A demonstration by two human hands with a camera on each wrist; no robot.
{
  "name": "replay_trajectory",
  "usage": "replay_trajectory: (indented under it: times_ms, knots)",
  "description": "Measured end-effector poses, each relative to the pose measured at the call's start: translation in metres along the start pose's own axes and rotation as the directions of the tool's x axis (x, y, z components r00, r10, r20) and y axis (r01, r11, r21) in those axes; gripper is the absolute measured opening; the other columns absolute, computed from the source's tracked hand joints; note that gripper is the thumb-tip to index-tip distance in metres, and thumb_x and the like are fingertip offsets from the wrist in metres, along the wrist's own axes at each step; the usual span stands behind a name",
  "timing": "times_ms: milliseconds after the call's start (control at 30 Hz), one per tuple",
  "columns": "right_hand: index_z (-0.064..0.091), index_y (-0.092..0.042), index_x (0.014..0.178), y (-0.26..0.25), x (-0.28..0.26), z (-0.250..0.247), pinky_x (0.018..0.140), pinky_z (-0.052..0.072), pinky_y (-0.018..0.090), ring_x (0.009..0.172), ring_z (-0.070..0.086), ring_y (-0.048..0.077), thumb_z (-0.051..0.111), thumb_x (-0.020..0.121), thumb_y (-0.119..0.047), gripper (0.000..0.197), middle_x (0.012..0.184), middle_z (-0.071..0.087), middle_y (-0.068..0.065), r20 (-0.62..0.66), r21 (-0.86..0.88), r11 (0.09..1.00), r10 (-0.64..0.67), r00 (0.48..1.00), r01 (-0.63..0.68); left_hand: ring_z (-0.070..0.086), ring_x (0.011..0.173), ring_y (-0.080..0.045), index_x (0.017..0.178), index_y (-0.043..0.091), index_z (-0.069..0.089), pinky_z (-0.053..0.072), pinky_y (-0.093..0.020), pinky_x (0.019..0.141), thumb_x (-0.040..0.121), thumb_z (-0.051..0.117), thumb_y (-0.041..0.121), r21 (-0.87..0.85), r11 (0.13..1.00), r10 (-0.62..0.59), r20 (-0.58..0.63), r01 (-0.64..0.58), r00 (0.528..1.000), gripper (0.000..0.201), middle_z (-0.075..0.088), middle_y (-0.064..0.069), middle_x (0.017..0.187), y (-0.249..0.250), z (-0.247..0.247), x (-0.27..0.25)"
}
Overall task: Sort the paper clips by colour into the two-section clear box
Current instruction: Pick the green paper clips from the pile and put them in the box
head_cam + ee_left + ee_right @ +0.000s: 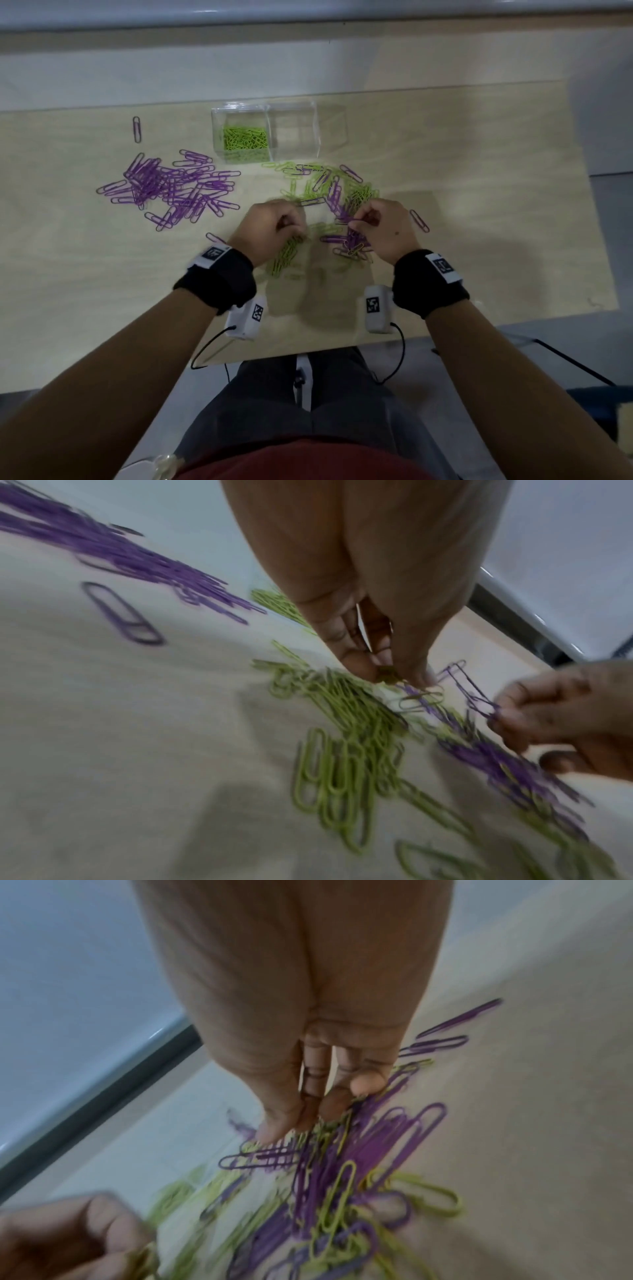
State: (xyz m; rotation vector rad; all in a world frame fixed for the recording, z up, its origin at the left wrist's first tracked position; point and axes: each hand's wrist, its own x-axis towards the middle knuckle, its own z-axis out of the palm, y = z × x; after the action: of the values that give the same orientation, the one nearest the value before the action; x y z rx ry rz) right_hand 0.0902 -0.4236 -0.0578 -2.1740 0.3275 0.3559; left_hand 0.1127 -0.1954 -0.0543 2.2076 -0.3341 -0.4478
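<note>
The two-section clear box (239,113) stands at the table's far middle. Green clips (245,138) fill its left section; its right section (295,135) looks empty. A mixed pile of green and purple clips (330,190) lies just in front of the box. My left hand (294,226) hovers at the pile's near left, fingers curled, pinching green clips (388,676) above a green bunch (286,255). My right hand (363,219) pinches purple clips (474,695) at the pile's near right, over a tangle of mostly purple clips (342,1164).
A large heap of purple clips (171,190) lies on the table's left. Single purple clips lie apart: one at the far left (137,129), one beside my left wrist (215,237), one right of my right hand (419,221). The table's near edge (308,353) is close to my body.
</note>
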Motion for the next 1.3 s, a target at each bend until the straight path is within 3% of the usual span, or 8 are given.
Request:
replay_trajectory:
  times_ms: [167,300,567,800,933,1067,1200,1300]
  knots:
    - [0.061,-0.012,0.074,0.003,-0.010,-0.033,0.059,0.038,0.010,0.058,0.051,-0.002,0.073,0.077,-0.002,0.016,0.065,0.060,-0.005,-0.076,0.176,0.977,-0.108,0.991,0.120,0.053,0.065,-0.007,0.084,0.012,0.060,0.040,-0.020,0.058,0.084,0.065,0.014,0.044,0.997,-0.051,-0.136,0.057,0.989,0.005,0.062,0.002,0.076,-0.018,-0.022,-0.003]
    - [0.060,-0.020,0.073,0.010,-0.011,-0.059,0.062,0.041,0.024,0.064,0.054,0.012,0.072,0.077,-0.001,0.022,0.068,0.062,0.005,-0.120,0.200,0.964,-0.151,0.981,0.173,0.054,0.090,-0.030,0.099,0.009,0.063,0.043,-0.034,0.076,0.083,0.065,0.011,0.276,0.961,0.067,-0.176,-0.016,0.982,0.016,0.064,-0.011,0.096,-0.023,-0.020,0.003]
    - [0.060,-0.021,0.073,0.035,-0.018,-0.093,0.054,0.042,0.020,0.057,0.054,0.005,0.068,0.081,-0.002,0.022,0.061,0.065,-0.013,-0.299,0.361,0.928,0.019,0.954,0.094,0.046,0.105,-0.033,0.107,0.012,0.065,0.034,-0.037,0.079,0.084,0.062,0.014,0.411,0.883,0.232,0.037,-0.226,0.972,0.024,0.060,-0.007,0.113,0.018,0.023,0.033]
    - [0.056,-0.013,0.076,0.049,-0.017,-0.101,0.070,0.051,0.023,0.092,0.069,0.021,0.058,0.087,0.003,0.019,0.073,0.072,-0.003,-0.308,0.623,0.775,0.123,0.943,0.102,0.034,0.116,-0.031,0.104,0.012,0.059,0.029,-0.041,0.088,0.086,0.059,0.020,0.566,0.801,0.134,0.150,-0.196,0.980,0.019,0.048,-0.008,0.120,0.028,0.036,0.053]
    - [0.056,-0.019,0.068,0.060,-0.011,-0.095,0.063,0.050,0.030,0.073,0.063,0.021,0.065,0.082,-0.003,0.023,0.062,0.063,-0.005,-0.370,0.434,0.900,0.206,0.906,-0.027,0.034,0.115,-0.029,0.098,0.012,0.056,0.028,-0.040,0.087,0.089,0.055,0.019,0.567,0.798,0.124,0.176,-0.204,0.977,0.012,0.047,-0.009,0.116,0.023,0.035,0.050]
    - [0.060,-0.019,0.075,0.066,-0.011,-0.086,0.067,0.047,0.030,0.076,0.058,0.021,0.069,0.078,-0.012,0.012,0.084,0.062,0.006,-0.414,0.019,0.986,0.161,0.896,-0.168,0.042,0.099,-0.025,0.090,0.009,0.054,0.035,-0.038,0.080,0.091,0.053,0.017,0.366,0.905,0.187,0.110,-0.215,0.976,0.008,0.053,-0.008,0.102,0.024,0.025,0.049]
    - [0.064,-0.008,0.088,0.056,-0.016,-0.067,0.072,0.044,0.031,0.082,0.056,0.027,0.067,0.080,-0.012,0.009,0.097,0.056,0.015,-0.409,-0.273,0.962,-0.135,0.902,0.019,0.048,0.073,-0.019,0.087,0.005,0.051,0.038,-0.032,0.064,0.091,0.052,0.011,0.043,0.981,0.191,-0.068,-0.189,0.979,0.007,0.056,-0.005,0.080,0.052,0.019,0.059]
    - [0.066,-0.009,0.085,0.041,-0.018,-0.052,0.068,0.037,0.017,0.072,0.051,0.016,0.063,0.084,-0.010,0.003,0.093,0.057,0.009,-0.370,-0.211,0.970,-0.192,0.909,0.119,0.051,0.072,-0.018,0.089,0.004,0.054,0.039,-0.028,0.065,0.088,0.056,0.011,-0.087,0.985,0.141,-0.089,-0.149,0.986,0.007,0.059,-0.004,0.079,0.079,0.032,0.081]
